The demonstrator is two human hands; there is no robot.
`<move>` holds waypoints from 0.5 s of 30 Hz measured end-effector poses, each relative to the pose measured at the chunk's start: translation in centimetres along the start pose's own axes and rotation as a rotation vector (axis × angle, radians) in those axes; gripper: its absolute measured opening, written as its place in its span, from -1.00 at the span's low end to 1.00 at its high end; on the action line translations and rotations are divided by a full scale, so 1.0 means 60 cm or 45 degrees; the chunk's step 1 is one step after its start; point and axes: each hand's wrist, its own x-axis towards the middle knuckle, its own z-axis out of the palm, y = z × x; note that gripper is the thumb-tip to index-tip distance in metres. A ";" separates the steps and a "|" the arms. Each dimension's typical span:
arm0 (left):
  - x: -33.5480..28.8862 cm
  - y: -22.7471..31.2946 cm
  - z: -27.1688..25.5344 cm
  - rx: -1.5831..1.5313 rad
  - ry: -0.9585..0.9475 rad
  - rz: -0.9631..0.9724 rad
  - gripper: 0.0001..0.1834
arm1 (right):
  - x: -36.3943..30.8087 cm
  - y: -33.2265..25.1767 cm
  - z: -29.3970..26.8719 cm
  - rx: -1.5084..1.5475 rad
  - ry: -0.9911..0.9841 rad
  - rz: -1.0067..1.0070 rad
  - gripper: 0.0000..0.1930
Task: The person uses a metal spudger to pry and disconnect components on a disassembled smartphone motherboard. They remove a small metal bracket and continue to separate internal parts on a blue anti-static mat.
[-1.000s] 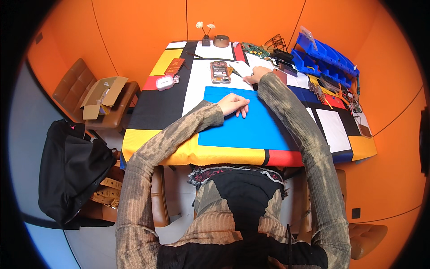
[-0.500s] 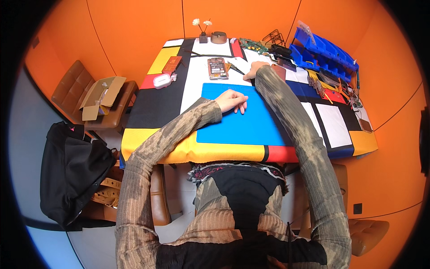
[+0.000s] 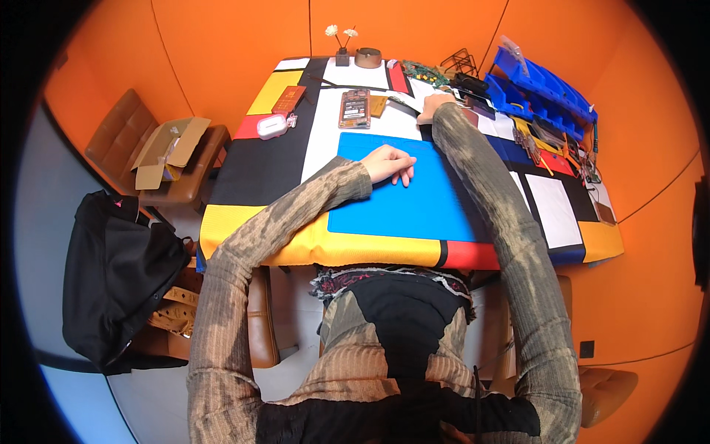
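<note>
My left hand (image 3: pixel 389 164) rests over the blue mat (image 3: pixel 410 211), fingers loosely curled and a little apart, with nothing in them. Beyond the mat's far right corner, my right hand (image 3: pixel 435 108) is closed at the end of a slim dark tool (image 3: pixel 404 102); its exact kind is too small to make out. A phone with its inside exposed (image 3: pixel 355 109) lies behind the mat. Between it and the tool is a small yellowish piece (image 3: pixel 378 106). Part of a brown flat thing (image 3: pixel 470 116) shows beside my right wrist.
Blue parts bins (image 3: pixel 540 96) stand at the far right, several hand tools (image 3: pixel 526 140) below them. At the left lie a white earphone case (image 3: pixel 272 126) and a red booklet (image 3: pixel 288 99). A flower vase (image 3: pixel 342 57) and brown bowl (image 3: pixel 367 58) stand at the back.
The slim dark tool has shifted and turned beside my right hand, coming off the yellowish piece. My left hand stays over the mat. The whole view has shifted slightly.
</note>
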 end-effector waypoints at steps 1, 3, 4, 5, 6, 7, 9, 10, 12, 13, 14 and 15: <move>0.001 0.000 0.000 -0.008 0.000 0.002 -0.57 | 0.000 0.003 -0.001 0.041 0.023 0.023 -0.45; 0.000 0.000 0.001 -0.015 0.001 0.003 -0.57 | 0.001 0.012 -0.003 0.112 0.050 0.079 -0.46; 0.001 0.000 0.001 -0.014 0.003 0.001 -0.57 | 0.003 0.014 -0.002 0.140 0.054 0.111 -0.51; 0.001 0.000 0.002 -0.014 0.003 0.000 -0.57 | 0.006 0.018 -0.001 0.139 0.086 0.087 -0.53; 0.001 0.000 0.002 -0.002 0.005 0.001 -0.57 | 0.009 0.023 0.001 0.136 0.112 0.065 -0.55; 0.001 -0.001 0.001 0.011 0.006 0.003 -0.57 | 0.012 0.027 0.004 0.130 0.150 0.045 -0.57; 0.001 0.000 0.000 0.015 0.005 0.007 -0.57 | 0.016 0.029 0.015 0.126 0.309 0.001 -0.71; 0.001 -0.001 0.000 0.006 0.001 0.008 -0.57 | 0.018 0.031 0.021 0.128 0.397 -0.024 -0.74; 0.001 -0.001 -0.001 0.000 -0.004 0.005 -0.57 | 0.021 0.035 0.031 0.122 0.491 -0.082 -0.82; 0.001 -0.001 -0.001 0.002 -0.005 0.003 -0.57 | 0.021 0.037 0.037 0.093 0.526 -0.118 -0.82; 0.001 -0.001 -0.001 0.001 -0.007 0.001 -0.56 | 0.020 0.038 0.041 0.062 0.560 -0.149 -0.81; 0.002 -0.001 -0.001 -0.002 -0.007 -0.001 -0.57 | 0.018 0.041 0.043 0.032 0.609 -0.184 -0.81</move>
